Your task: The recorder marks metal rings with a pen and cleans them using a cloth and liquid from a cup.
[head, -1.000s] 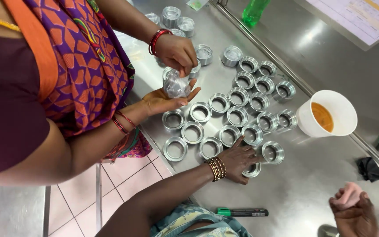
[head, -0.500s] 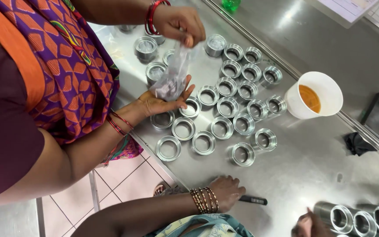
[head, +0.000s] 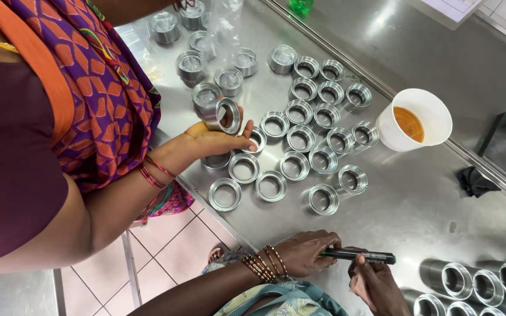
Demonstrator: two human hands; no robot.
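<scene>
Both hands, left hand [head: 306, 253] and right hand [head: 377, 285], grasping a green-tipped marker [head: 358, 255] above steel table [head: 417, 205], tiled floor [head: 165, 251].

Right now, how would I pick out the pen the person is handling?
Look at the bottom of the steel table, where the person's left hand and right hand meet. Between them lies a slim black marker with a green end, the only dark stick among shiny metal rings.

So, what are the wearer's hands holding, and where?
A black marker: the left hand grips its plain end, the right hand pinches near the middle; the green end sticks out free.
</scene>
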